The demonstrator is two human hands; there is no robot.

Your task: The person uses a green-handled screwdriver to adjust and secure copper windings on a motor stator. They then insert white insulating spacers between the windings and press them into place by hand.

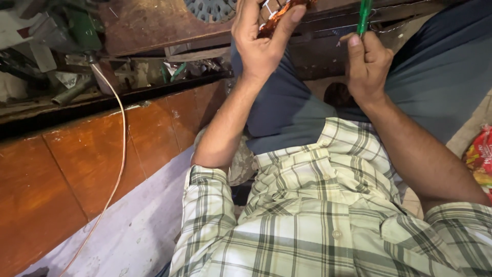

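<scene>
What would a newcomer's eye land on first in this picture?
Probably the two hands raised at top centre: the left hand grips a copper-coloured wound part, the right hand a green-handled tool. Next, the thin copper wire trailing down the orange-brown panel on the left.

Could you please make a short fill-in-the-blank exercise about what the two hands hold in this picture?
1. The right hand grips a tool with a ____ handle.
2. The left hand holds a coil of ____-coloured wire.
3. The person wears a ____ shirt.
4. A long thin wire hangs over the ____ wooden panel.

Missing words: green; copper; checked; orange-brown
</scene>
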